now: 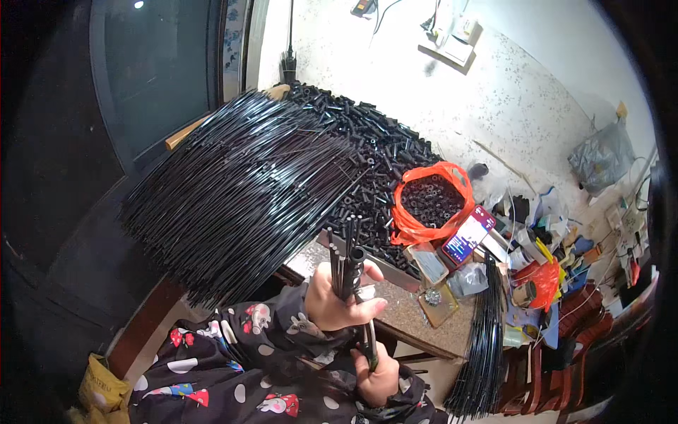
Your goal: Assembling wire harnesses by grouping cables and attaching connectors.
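Observation:
My left hand is closed around several thin black rods, whose ends stick up above the fingers. Beside them, between thumb and fingers, stands a thicker black tubular piece with a round open end. Lower and slightly to the right, my right hand is closed on a slender, shiny dark piece that runs up toward the left hand. Its exact kind is unclear. A large heap of long black rods lies to the left, over a pile of short black tubular parts.
An orange plastic bag of small black parts sits on the table. Near it are a lit phone and a clear box. Another rod bundle hangs over the right edge, by clutter and a red bag.

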The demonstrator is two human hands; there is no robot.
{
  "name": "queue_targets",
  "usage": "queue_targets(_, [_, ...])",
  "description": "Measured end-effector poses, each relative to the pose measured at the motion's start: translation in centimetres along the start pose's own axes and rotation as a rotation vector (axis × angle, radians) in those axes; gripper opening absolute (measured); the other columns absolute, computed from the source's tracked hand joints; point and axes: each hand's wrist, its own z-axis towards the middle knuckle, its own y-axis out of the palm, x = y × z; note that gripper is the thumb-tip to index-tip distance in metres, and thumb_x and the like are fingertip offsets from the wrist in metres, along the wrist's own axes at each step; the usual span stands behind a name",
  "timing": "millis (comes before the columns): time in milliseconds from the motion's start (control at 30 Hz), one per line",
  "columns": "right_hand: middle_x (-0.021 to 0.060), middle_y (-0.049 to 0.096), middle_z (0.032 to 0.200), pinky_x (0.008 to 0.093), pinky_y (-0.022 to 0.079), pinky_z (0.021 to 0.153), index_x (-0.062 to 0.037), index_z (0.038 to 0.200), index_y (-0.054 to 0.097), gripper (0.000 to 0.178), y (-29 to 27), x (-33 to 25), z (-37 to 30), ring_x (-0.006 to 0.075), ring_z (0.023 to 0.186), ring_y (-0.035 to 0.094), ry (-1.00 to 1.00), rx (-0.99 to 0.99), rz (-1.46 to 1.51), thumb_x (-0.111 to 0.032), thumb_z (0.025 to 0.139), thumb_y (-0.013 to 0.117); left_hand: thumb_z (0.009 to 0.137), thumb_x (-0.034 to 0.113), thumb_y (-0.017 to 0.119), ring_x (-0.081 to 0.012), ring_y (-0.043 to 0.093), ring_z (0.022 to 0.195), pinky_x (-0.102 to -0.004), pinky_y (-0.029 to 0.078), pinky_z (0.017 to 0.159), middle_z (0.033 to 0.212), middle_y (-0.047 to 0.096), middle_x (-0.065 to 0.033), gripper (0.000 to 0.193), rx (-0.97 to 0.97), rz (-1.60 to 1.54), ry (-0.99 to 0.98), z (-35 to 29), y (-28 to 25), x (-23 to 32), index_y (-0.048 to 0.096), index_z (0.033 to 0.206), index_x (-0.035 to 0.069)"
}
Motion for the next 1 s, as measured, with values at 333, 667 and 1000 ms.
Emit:
queue_targets(333, [0.0109,0.052,0.098,0.0296,0.042,0.079,-0.0042,0.109,0.046,0.039,-3.2,-0.7,1.2,0.019,0.092,0.055,-0.06,-0.162,0.283,-0.002,0.073,0.061,0.081,0.015,0.061,-0.0055,0.048,0.068,-0.02,0.041,0.061,0.083,0.049,0.0024,0.043,-0.015,-0.268,0.081,0.5,-2.1,-1.2,0.037,0.114,0.003])
queue_targets(667, [0.0092,0.05,0.098,0.0409,0.035,0.086,-0.0064,0.077,0.057,0.026,-8.3,-2.1,2.9,0.0303,0.1,0.044,-0.543,-0.006,-0.38,-0.012,0.056,0.069,0.077,0.015,0.064,-0.0115,0.044,0.049,-0.0247,0.034,0.045,0.059,0.046,-0.0036,0.027,-0.288,-0.394,0.092,0.7,-3.9,-2.3,0.041,0.08,0.003])
queue_targets(1000, [0.0161,0.052,0.1,0.0319,0.047,0.067,-0.005,0.088,0.063,0.026,-9.9,-3.2,3.1,0.0312,0.081,0.056,-0.744,0.17,-0.667,-0.005,0.061,0.065,0.076,0.042,0.061,-0.01,0.043,0.051,-0.0238,0.035,0.046,0.061,0.041,-0.0014,0.042,-0.229,-0.442,-0.019,0.6,-3.5,-1.6,0.044,0.078,0.004])
